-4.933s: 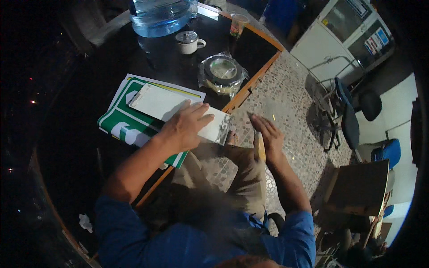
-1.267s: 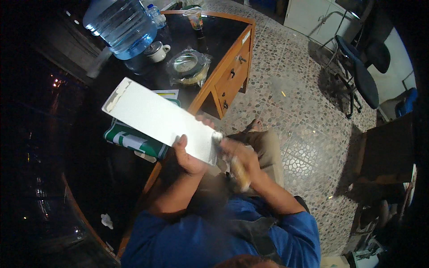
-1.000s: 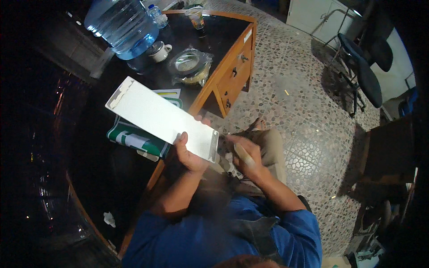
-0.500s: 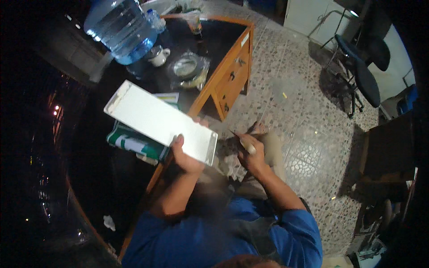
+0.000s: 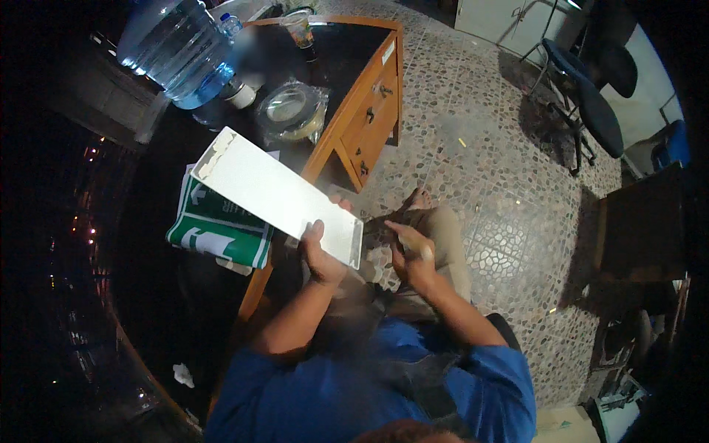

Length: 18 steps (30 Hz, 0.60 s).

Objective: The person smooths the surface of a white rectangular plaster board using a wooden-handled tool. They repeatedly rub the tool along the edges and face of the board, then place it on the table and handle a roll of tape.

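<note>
My left hand (image 5: 323,256) grips the near end of a long white rectangular panel (image 5: 269,188), thumb on top and fingers curled over its far edge. The panel is tilted above the desk edge, with ragged cream residue along its far left end. My right hand (image 5: 415,260) is closed around a slim tool with a pale rounded handle (image 5: 426,252). Its working end points toward the panel but is too blurred to name, and it stays apart from the panel. Beneath the panel, green and white printed sheets (image 5: 214,242) lie on the desk.
The dark-topped wooden desk (image 5: 325,166) carries a large blue water bottle (image 5: 177,55), a white mug (image 5: 241,96), a plastic-wrapped tape roll (image 5: 289,107) and a cup (image 5: 299,33). Office chairs (image 5: 591,111) stand far right on the stone-patterned floor. A crumpled white scrap (image 5: 182,375) lies near left.
The view has shifted slightly. The panel has moved a little to the right relative to the desk, exposing more of the green sheets. My right hand has turned slightly, still holding the tool.
</note>
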Motion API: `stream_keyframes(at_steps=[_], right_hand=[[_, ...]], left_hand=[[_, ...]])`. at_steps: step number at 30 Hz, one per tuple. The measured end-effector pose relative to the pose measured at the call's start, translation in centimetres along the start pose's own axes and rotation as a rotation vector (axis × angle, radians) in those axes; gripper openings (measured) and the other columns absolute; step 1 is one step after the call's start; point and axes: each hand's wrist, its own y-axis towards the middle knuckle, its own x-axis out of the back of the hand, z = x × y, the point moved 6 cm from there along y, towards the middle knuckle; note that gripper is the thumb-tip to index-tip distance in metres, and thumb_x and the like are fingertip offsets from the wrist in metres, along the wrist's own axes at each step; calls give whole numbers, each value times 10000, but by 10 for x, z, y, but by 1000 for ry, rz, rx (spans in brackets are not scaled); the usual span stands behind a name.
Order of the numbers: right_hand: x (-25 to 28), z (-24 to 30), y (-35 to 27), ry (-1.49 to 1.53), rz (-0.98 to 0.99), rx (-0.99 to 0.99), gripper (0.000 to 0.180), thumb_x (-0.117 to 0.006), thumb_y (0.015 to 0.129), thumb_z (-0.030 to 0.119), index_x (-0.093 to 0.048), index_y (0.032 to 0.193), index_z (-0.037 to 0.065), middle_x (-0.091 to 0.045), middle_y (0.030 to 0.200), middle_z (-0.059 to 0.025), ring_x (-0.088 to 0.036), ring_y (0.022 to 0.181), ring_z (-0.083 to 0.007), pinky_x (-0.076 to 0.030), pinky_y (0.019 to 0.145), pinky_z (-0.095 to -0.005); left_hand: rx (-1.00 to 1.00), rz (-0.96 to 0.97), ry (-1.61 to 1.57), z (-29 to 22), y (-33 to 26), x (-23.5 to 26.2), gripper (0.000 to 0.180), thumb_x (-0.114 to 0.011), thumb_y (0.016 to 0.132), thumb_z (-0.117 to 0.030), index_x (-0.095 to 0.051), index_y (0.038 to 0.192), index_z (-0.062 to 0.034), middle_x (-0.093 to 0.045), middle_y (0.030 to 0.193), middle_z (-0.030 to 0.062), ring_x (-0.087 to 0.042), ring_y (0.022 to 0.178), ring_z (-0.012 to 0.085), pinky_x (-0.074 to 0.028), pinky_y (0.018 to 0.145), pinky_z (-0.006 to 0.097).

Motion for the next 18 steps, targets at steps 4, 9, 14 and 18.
stream_keyframes(at_steps=[4,9,14,18], right_hand=[[-3,-23,-10,225,119,-418,357,-631,778,-62,-683,1129,-29,-725,1109,-199,-722,894,-325,-570,790,-369],[14,18,13,113,33,27,309,-583,874,-76,-687,1159,-18,-728,1002,-205,-736,907,-323,-581,786,-347],[1,-30,0,2,171,-280,347,-601,846,-95,-696,1167,-1,-728,1006,-194,-731,900,-299,-577,777,-334],[7,2,-1,282,186,-225,318,-628,859,-59,-695,1166,-13,-717,1001,-205,-722,877,-298,-571,788,-333]], left_hand=[[52,-61,-1,13,-3,-2,646,-548,915,-399,-428,1400,11,-572,1268,207,-578,1182,352,-439,1072,475],[46,-60,11,18,-3,4,674,-573,902,-434,-436,1391,8,-576,1250,202,-582,1170,348,-440,1066,472],[31,-14,-31,17,0,-9,646,-546,915,-452,-474,1352,19,-579,1240,191,-580,1171,345,-456,1027,465],[73,-32,-7,14,-4,-13,660,-533,917,-465,-470,1354,25,-579,1245,196,-583,1172,349,-455,1039,479]])
